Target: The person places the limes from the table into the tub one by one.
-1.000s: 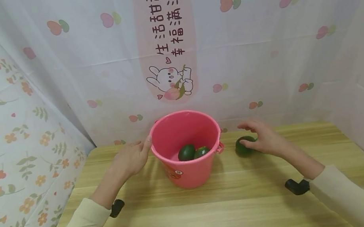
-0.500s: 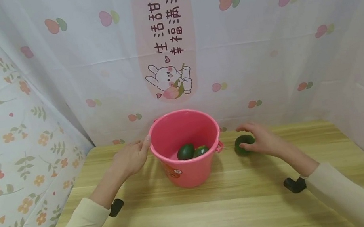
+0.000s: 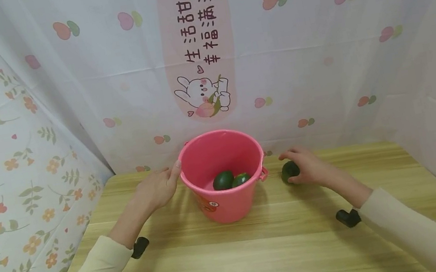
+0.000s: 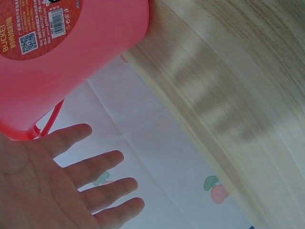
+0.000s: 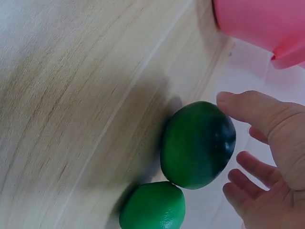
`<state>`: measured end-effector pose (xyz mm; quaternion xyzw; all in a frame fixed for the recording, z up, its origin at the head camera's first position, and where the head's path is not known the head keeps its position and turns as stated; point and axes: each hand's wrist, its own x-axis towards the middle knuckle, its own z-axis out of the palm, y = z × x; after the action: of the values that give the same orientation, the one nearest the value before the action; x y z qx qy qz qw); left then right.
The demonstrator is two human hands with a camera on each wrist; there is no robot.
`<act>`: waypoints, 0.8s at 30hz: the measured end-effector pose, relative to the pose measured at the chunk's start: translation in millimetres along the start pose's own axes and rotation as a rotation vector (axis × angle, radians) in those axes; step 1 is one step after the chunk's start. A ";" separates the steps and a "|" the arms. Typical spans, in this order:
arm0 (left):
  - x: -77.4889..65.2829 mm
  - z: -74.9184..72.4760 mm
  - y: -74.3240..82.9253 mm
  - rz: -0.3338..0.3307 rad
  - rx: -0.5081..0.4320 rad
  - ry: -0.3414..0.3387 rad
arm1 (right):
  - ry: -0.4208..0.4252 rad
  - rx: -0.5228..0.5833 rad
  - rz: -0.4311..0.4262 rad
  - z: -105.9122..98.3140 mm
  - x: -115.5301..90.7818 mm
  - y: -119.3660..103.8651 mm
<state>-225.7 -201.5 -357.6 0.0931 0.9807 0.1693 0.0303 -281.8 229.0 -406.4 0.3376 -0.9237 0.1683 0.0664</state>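
A pink bucket [image 3: 228, 209] stands on the table with two dark green oval fruits [image 3: 223, 181] inside it. Beside the bucket is my left hand [image 3: 159, 188]; its thumb lies at the rim, while in the left wrist view the fingers [image 4: 93, 168] spread out straight. To the bucket's right, my right hand [image 3: 309, 168] reaches around another dark green fruit [image 5: 198, 145] on the table. Its thumb tip is at the fruit's edge, and the loosely bent fingers [image 5: 257, 169] stand a little apart from it. A brighter green fruit [image 5: 153, 207] lies against that one.
The wooden table [image 3: 223, 270] ends at a patterned white cloth [image 3: 310, 67] behind the bucket. A floral cloth [image 3: 13, 180] hangs at the left. A pink handle loop [image 3: 263, 174] juts from the bucket's right side. Black wrist pieces [image 3: 348, 218] show by the sleeves.
My right hand has shifted slightly left and closer around the fruit, covering more of it in the head view. My left hand and the bucket have stayed in place.
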 end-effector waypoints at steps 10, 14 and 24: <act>1.5 0.7 -1.2 0.006 -0.008 -0.008 | -0.061 -0.031 0.000 5.8 3.5 0.7; 1.5 0.9 -1.3 0.001 -0.014 -0.013 | -0.075 -0.048 0.006 8.3 5.0 1.5; 1.6 0.7 -2.1 0.003 -0.017 -0.008 | -0.049 -0.073 -0.018 13.8 6.2 7.8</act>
<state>-227.6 -202.9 -359.0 0.0948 0.9790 0.1772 0.0349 -291.7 225.9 -420.0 0.3474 -0.9275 0.1254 0.0577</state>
